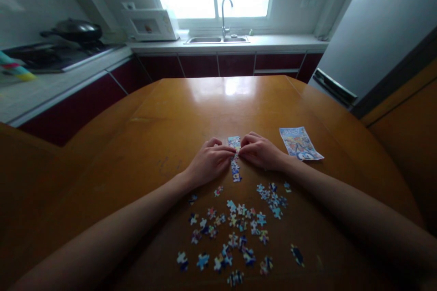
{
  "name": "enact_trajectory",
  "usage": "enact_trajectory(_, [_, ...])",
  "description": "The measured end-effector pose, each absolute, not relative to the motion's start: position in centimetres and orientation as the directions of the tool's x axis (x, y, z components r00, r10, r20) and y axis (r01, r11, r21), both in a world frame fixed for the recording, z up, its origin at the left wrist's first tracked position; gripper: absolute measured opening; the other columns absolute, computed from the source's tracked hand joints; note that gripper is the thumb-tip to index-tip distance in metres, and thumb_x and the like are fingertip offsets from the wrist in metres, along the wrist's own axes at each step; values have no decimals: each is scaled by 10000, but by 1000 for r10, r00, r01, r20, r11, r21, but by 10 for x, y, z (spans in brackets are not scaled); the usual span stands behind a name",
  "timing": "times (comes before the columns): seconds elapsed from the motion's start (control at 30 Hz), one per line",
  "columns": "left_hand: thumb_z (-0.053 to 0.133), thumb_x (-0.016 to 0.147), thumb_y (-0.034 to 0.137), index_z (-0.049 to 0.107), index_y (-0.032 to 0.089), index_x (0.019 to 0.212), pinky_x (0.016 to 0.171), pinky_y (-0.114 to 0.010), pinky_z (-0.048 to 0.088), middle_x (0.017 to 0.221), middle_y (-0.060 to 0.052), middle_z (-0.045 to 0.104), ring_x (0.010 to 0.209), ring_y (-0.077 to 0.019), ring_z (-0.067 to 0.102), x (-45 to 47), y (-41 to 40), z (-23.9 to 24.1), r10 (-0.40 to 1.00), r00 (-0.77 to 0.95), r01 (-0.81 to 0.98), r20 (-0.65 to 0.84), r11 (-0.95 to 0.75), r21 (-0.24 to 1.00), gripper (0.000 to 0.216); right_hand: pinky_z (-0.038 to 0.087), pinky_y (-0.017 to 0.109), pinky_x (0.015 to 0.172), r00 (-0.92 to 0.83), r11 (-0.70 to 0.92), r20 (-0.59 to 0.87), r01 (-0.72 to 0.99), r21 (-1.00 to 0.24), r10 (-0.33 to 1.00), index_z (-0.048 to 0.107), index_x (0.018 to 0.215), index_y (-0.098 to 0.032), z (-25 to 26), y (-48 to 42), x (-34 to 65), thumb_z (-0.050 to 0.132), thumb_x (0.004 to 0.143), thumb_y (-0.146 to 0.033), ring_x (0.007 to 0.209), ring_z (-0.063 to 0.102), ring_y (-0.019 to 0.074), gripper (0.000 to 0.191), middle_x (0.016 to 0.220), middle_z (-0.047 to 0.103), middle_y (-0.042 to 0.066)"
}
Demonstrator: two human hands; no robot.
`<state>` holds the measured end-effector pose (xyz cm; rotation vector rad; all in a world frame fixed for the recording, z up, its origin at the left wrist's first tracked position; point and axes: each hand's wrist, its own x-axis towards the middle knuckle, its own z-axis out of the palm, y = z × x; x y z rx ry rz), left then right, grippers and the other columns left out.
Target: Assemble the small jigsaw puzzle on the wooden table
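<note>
One narrow strip of puzzle pieces [236,172] runs away from me on the wooden table [205,104], and over my remote feed I see the left hand [212,160] at its left edge, fingers loosely bent with the tips on the strip, while the right hand [261,151] curls more tightly at its right edge. I cannot tell from here whether either pinches a piece. Nearer my camera, loose puzzle pieces [233,220] lie scattered, and a printed picture sheet [297,142] rests just beyond the right forearm [327,184].
</note>
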<state>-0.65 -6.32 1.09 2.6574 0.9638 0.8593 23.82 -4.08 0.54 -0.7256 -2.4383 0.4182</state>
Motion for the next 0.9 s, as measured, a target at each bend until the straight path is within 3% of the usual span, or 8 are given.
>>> enact_trajectory(0.33, [587,943,164,711,265,1151,952,-428,492,1164,-13,732,1028,-230,580,-7,-64,11,618,668,516,414,-786,341,263,476,368,879,-640,759,429,422,-496,637,790,904,-267,-2,-37,235,566,820,21,975,536,218,375,969,635,54])
enact_trajectory(0.63, [594,959,202,726,313,1194,951,-446,487,1165,-24,730,1047,-241,575,-7,-64,11,599,685,526,414,-800,288,292,465,363,813,-536,780,566,441,-445,626,782,842,-248,-2,-31,242,554,853,-21,919,533,216,323,905,639,57])
enact_trajectory(0.9, [595,958,184,713,297,1208,961,-446,487,1192,-16,719,1046,-245,556,-8,-64,11,589,700,528,405,-808,261,298,461,367,824,-636,801,488,443,-403,598,796,851,-287,-3,-33,239,612,875,-75,921,531,212,281,936,663,42])
